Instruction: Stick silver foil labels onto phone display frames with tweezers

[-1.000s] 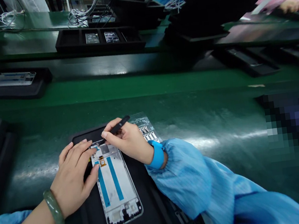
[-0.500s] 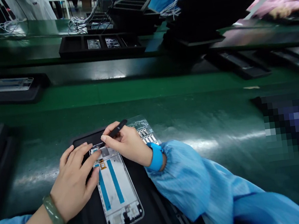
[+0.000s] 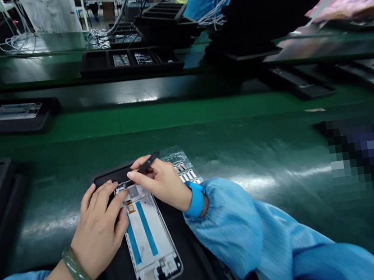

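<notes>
one phone frame [image 3: 149,237] is seen lying flat in one black tray [image 3: 192,266] at the near edge of the green bench [image 3: 259,149], its inner face turned up, with two blue strips [image 3: 146,229] running along its length and one small orange part near its upper end. two hands are counted on it. the left hand [image 3: 99,230] is laid flat over the frame's upper left edge, its fingers [image 3: 107,199] held close together and pressed on the frame and the tray rim, clamped on nothing; a green bangle [image 3: 77,271] is worn on that wrist. the right hand [image 3: 159,179] is closed around one pair of black tweezers [image 3: 144,165], pinched between thumb and forefinger — the tip is brought down to the top edge of the frame, just beyond the left fingertips, though what the tip touches is too small to be told. a blue wrist strap [image 3: 196,198] and a blue sleeve [image 3: 253,236] are worn on the right arm. one clear sheet of small parts [image 3: 184,170] is partly hidden behind the right hand, beside the tray. farther off, one tray with a frame [image 3: 13,113] lies on the belt at the left, and a long tray with two parts [image 3: 129,60] sits beyond it — no writing or brand can be read anywhere.
</notes>
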Available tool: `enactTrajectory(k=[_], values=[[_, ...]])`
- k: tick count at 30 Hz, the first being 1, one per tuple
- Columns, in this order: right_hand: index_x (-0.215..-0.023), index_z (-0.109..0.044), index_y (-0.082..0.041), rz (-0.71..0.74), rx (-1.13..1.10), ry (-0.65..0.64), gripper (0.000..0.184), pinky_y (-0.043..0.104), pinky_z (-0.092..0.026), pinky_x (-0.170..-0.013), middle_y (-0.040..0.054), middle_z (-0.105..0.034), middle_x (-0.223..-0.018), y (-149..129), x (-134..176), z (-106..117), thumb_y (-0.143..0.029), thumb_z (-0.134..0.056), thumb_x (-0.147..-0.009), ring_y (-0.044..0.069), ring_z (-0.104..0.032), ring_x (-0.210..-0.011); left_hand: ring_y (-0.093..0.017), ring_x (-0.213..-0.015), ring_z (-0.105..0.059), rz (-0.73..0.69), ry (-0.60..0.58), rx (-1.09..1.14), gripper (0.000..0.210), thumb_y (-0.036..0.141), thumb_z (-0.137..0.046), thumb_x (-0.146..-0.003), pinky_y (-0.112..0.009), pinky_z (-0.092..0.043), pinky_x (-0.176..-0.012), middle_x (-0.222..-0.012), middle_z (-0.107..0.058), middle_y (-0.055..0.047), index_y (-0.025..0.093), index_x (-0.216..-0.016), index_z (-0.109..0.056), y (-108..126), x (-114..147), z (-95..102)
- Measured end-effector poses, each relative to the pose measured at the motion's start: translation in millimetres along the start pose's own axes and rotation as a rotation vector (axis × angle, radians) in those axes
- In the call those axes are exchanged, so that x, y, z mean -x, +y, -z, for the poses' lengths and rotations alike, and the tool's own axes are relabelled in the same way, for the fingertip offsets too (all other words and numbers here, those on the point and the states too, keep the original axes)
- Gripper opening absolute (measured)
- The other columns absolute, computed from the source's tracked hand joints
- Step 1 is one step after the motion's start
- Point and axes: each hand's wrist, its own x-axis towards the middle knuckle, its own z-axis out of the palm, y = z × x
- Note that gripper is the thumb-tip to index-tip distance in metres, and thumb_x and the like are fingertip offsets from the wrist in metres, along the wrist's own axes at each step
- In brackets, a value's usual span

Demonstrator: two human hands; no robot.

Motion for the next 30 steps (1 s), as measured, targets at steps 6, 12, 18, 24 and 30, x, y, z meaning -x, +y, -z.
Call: enactTrajectory(k=[6,12,18,24,30], values=[[-0.087,-0.061,-0.021,0.011,-0.091,-0.009,0.018,0.024,-0.052,-0.069,-0.0002,-0.067,-0.082,-0.2,-2.6,1.7,-0.034,-0.065,-0.076,0.012,-0.064,-0.073,-0.025,-0.118,-0.045,0.012,0.024,0.012,0.033,0.017,-0.046,-0.084,-0.051,-0.028,-0.106,-0.119,-0.052,-0.01,0.021,-0.117,-0.051,3.3,0.6,-0.9],[-0.083,-0.059,-0.017,-0.041,-0.291,0.011,0.021,0.028,-0.052,-0.076,0.0024,-0.067,-0.085,1.4,-15.0,4.7,-0.035,-0.066,-0.075,0.013,-0.065,-0.081,-0.024,-0.12,-0.045,0.032,0.017,0.026,0.033,0.018,-0.045,-0.085,-0.051,-0.027,-0.106,-0.12,-0.052,-0.009,0.022,-0.117,-0.051,3.8,0.9,-0.9],[-0.085,-0.057,-0.017,-0.158,-0.493,-0.01,0.026,0.026,-0.057,-0.07,0.0006,-0.066,-0.079,-6.2,-17.1,6.9,-0.035,-0.069,-0.072,0.011,-0.065,-0.071,-0.026,-0.119,-0.045,0.038,0.034,0.05,0.034,0.019,-0.046,-0.084,-0.054,-0.028,-0.105,-0.12,-0.053,-0.01,0.023,-0.117,-0.051,2.2,1.7,-2.0],[-0.08,-0.056,-0.017,-0.152,-0.521,-0.112,0.027,0.026,-0.057,-0.071,-0.0011,-0.063,-0.076,-8.5,-18.4,4.4,-0.035,-0.072,-0.068,0.009,-0.064,-0.068,-0.025,-0.121,-0.044,0.027,0.028,0.047,0.034,0.019,-0.046,-0.084,-0.053,-0.027,-0.106,-0.121,-0.052,-0.009,0.024,-0.118,-0.05,0.5,2.2,-2.5],[-0.082,-0.053,-0.018,-0.128,-0.462,-0.122,0.03,0.03,-0.058,-0.071,-0.0028,-0.06,-0.073,2.4,-24.6,1.4,-0.036,-0.072,-0.067,0.01,-0.063,-0.065,-0.025,-0.121,-0.043,0.029,0.023,0.06,0.037,0.018,-0.047,-0.083,-0.052,-0.026,-0.106,-0.121,-0.051,-0.009,0.024,-0.119,-0.05,-0.3,2.1,-2.1]])
